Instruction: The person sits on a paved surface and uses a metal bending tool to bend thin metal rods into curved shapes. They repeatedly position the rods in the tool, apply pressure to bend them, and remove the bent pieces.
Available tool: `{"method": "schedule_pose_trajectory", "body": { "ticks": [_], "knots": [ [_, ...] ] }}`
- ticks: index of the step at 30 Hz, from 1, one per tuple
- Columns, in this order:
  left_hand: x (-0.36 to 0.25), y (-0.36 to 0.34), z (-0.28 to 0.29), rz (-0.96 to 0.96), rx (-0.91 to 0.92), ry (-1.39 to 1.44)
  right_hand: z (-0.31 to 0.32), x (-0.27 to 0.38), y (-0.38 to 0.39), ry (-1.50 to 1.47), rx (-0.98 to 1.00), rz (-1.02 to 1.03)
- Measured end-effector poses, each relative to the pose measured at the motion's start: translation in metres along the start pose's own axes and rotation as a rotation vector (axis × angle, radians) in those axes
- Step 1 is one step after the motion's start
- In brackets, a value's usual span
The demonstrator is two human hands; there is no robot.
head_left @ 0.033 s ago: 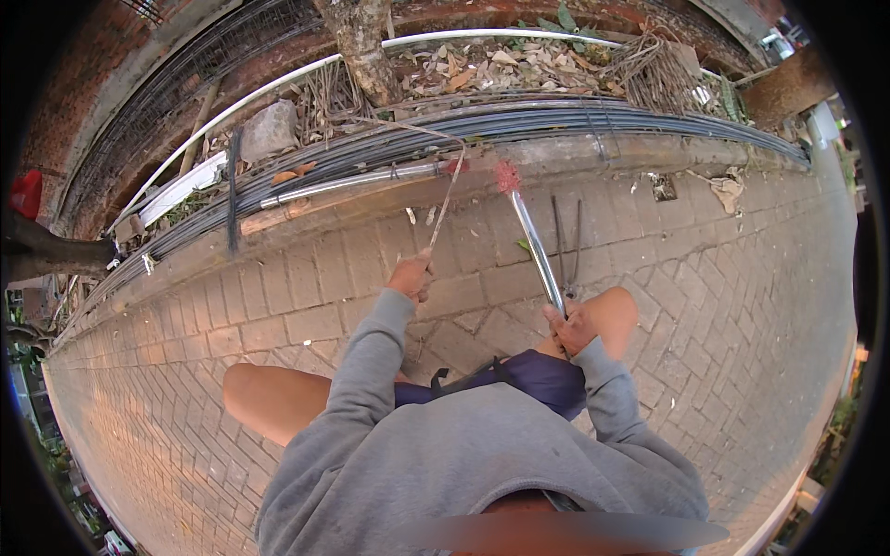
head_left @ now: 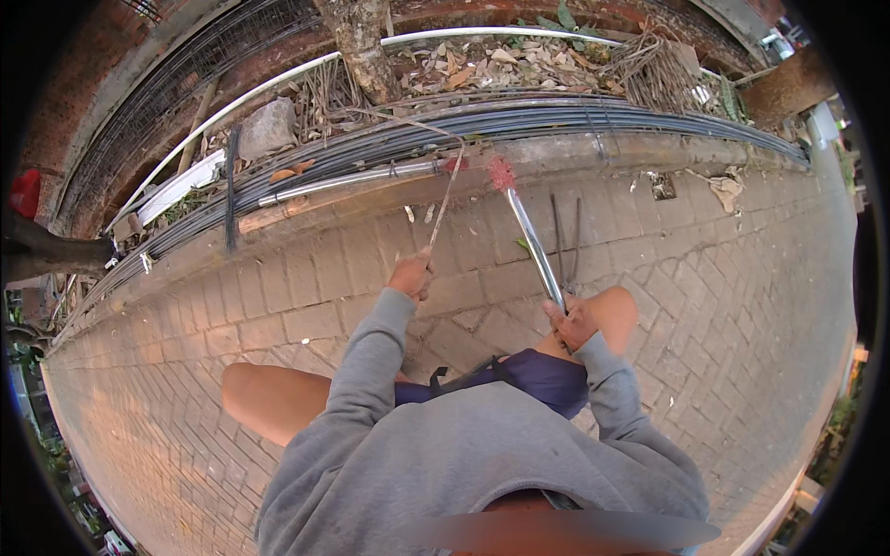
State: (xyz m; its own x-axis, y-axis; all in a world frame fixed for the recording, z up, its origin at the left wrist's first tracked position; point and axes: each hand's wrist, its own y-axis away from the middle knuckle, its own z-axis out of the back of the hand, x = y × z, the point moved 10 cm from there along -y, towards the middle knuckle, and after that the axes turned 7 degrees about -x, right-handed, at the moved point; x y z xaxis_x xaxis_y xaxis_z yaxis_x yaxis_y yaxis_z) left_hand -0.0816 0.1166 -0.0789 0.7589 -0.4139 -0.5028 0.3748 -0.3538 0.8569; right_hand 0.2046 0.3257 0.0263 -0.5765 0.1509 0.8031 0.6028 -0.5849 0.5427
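My left hand (head_left: 411, 276) is closed around the lower end of a thin, pale brown rod (head_left: 449, 199). It rises toward the kerb, then bends sharply left over the bars there. My right hand (head_left: 572, 322), beside my right knee, grips a shiny metal tube (head_left: 535, 243) by its near end. The tube slants up and left to a rough, speckled red head (head_left: 502, 172) at the kerb, right of the thin rod; I cannot make out the head's kind. Just right of the tube, two dark thin bars (head_left: 577, 236) lie on the paving and converge near my right hand.
Long grey metal bars (head_left: 519, 123) run along the kerb, with another shiny tube (head_left: 352, 178) in front. Behind them are a concrete block (head_left: 268, 130), a tree trunk (head_left: 362, 46), dry leaves (head_left: 501, 69) and a white pipe (head_left: 501, 32). Brick paving (head_left: 723, 306) surrounds my bare knees.
The tube's red head has shifted slightly left and up. My right hand has moved a little with it; my left hand stays nearly still.
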Motion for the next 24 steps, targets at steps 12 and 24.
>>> {"method": "schedule_pose_trajectory", "body": {
  "ticks": [12,24],
  "knots": [
    [-0.031,0.005,-0.016,-0.061,0.075,0.008,0.022,0.044,-0.089,0.351,-0.002,0.302],
    [-0.034,0.002,-0.002,0.031,0.055,-0.015,0.057,0.042,-0.076,0.315,-0.058,0.321]
  ]
}}
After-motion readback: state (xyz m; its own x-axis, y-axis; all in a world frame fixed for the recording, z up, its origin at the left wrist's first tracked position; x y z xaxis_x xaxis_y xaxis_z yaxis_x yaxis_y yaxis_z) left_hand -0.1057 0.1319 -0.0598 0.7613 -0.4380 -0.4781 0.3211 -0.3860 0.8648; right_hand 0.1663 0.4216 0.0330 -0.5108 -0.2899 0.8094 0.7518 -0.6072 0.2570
